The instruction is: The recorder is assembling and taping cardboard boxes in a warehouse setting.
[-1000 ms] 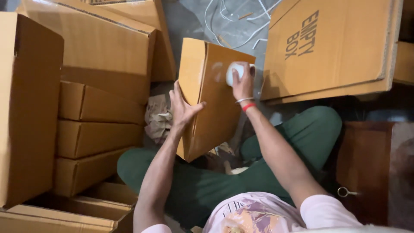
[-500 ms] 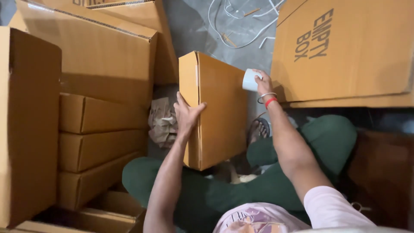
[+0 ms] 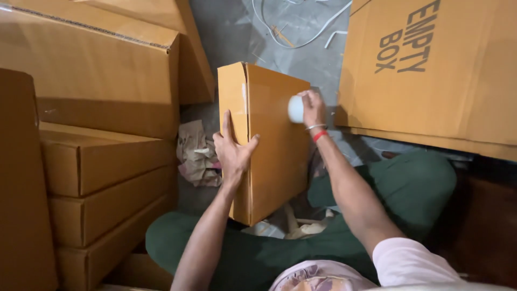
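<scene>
A flat brown cardboard box (image 3: 274, 156) stands on edge between my knees, its long side pointing away from me. My left hand (image 3: 232, 151) presses flat against the box's near left corner, fingers spread over the edge. My right hand (image 3: 311, 108) holds a white roll of tape (image 3: 295, 109) against the box's top right face, near the far edge. A red band and a thin bracelet circle my right wrist.
Stacked flat brown boxes (image 3: 102, 178) rise on the left, with a bigger carton (image 3: 97, 70) above them. A large printed cardboard box (image 3: 431, 70) leans at the right. Crumpled paper (image 3: 196, 153) lies left of the held box. White cords (image 3: 301, 27) trail on the grey floor.
The box has turned more upright and nearer to me. My right hand with the tape roll has slid back along the box's top right edge. My left hand has kept its hold.
</scene>
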